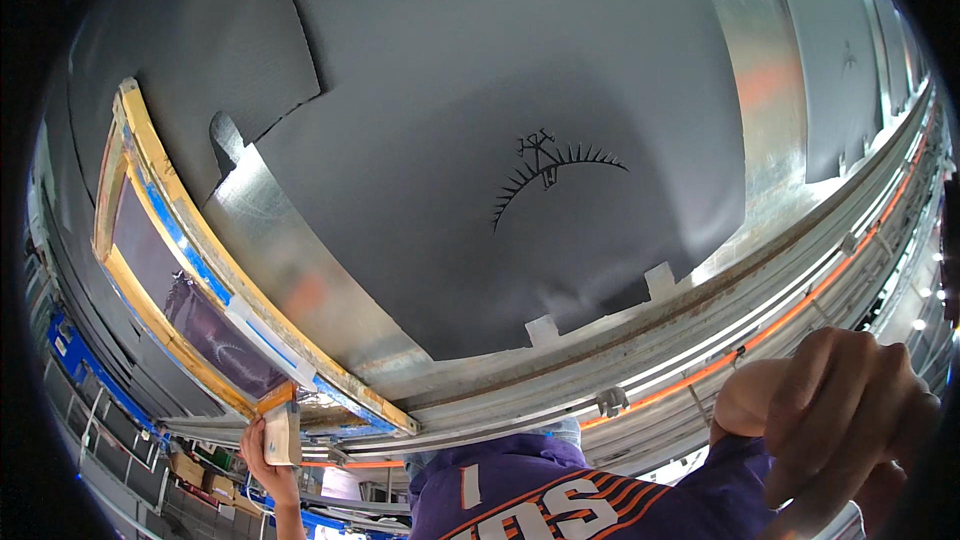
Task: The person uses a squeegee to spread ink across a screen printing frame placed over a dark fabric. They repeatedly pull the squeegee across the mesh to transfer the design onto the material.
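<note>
My left hand (267, 458) grips a pale wooden block (282, 434) at the near end of a long, tape-edged screen frame (175, 222) tilted at the left, with dark purplish mesh inside. My right hand (840, 420) is raised at the lower right, its fingers curled; their inner side is hidden. Beyond both hands lies a large dark fabric panel (430, 60) bearing a black spiky arched print (545, 165), on a metal-surfaced bench (740, 40).
A metal rail (640, 339) with an orange line edges the bench near my body. More dark panels (835, 70) continue to the right and left. At the lower left are blue rails (95, 370), metal racks and cardboard boxes (190, 470).
</note>
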A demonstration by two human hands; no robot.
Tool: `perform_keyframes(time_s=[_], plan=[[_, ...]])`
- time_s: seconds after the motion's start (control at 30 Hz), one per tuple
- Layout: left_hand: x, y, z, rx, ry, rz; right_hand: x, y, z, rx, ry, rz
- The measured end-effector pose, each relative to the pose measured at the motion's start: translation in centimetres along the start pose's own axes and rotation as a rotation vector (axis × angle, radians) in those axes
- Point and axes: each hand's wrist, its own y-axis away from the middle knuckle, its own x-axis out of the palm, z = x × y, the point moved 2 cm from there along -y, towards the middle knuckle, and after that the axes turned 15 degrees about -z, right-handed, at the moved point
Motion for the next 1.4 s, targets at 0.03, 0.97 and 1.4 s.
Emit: perform_keyframes(time_s=[0.03,0.97,1.4], plan=[[0.0,-0.2,0.1,0.004,0.003,-0.006,0.9,-1.4,-1.2,-0.08,-0.059,-0.024],[-3.7,3.0,1.1,0.196,0.201,-0.152,27.8,-6.6,-19.7,0.171,0.958,-0.171],[-10.1,-11.2,-0.3,0.874,0.179,-0.202,31.6,-7.3,-23.8,0.073,1.018,-0.679]])
